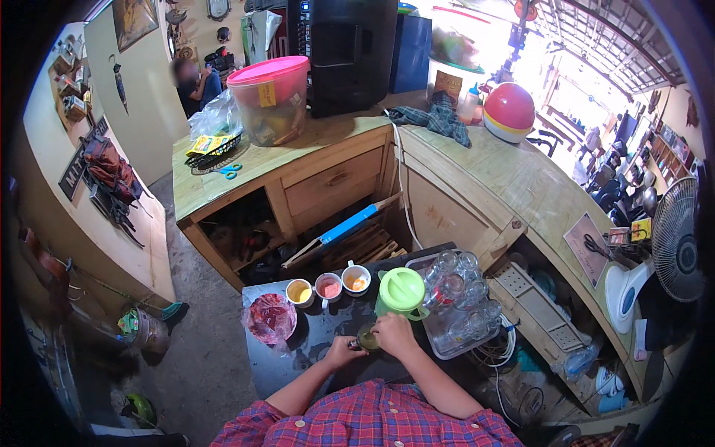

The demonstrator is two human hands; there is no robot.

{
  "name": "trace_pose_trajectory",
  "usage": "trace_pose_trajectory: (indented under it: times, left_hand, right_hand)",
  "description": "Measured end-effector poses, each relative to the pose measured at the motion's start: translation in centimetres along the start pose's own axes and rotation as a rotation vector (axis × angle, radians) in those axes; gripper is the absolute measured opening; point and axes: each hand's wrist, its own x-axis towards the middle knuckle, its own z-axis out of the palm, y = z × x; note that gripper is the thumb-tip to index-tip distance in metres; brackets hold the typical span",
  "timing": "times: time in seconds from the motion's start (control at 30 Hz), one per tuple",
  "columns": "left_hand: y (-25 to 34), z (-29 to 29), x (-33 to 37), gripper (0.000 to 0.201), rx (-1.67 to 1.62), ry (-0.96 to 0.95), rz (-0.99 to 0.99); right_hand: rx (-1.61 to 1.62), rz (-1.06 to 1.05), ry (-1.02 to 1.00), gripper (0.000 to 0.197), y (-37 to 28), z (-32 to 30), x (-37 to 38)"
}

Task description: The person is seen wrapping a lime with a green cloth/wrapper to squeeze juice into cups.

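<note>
Glass mug [366,340] of dark greenish drink sits on the black worktop [283,372], just in front of the green-lidded pitcher [401,292]. Right hand [395,333] cupped over its rim, fingers curled, apparently working something in it; what it pinches is hidden. Left hand [341,349] closed narrow on the mug's side near the handle, steadying. Three cups of coloured powder [328,286] stand behind; tray of upturned glasses [462,298] to the right. Best practice, judged: keep the base flat, motions small, elbow clear of the glasses.
</note>
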Motion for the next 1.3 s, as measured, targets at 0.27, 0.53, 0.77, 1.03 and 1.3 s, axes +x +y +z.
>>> trace_pose_trajectory:
  times: [0.27, 0.53, 0.77, 1.03, 1.3]
  left_hand:
    - [1.0, -0.3, -0.2, 0.027, 0.002, 0.005, -0.009]
    - [0.3, -0.1, 0.0, 0.029, 0.026, 0.006, 0.011]
    - [0.3, 0.0, 0.0, 0.028, 0.001, 0.014, 0.004]
    - [0.2, 0.0, 0.0, 0.028, 0.013, 0.014, 0.009]
    - [1.0, -0.1, -0.2, 0.028, -0.027, 0.027, 0.020]
  right_hand:
    - [-0.056, -0.009, -0.011, 0.009, -0.1, -0.2, -0.2]
    - [-0.003, -0.014, 0.023, 0.010, -0.1, -0.4, -0.3]
    - [0.005, 0.000, 0.082, 0.011, 0.0, 0.1, -0.5]
    - [0.039, -0.003, 0.058, 0.010, -0.3, -0.3, -0.7]
    - [0.059, 0.016, 0.057, 0.011, 0.2, 0.0, -0.7]
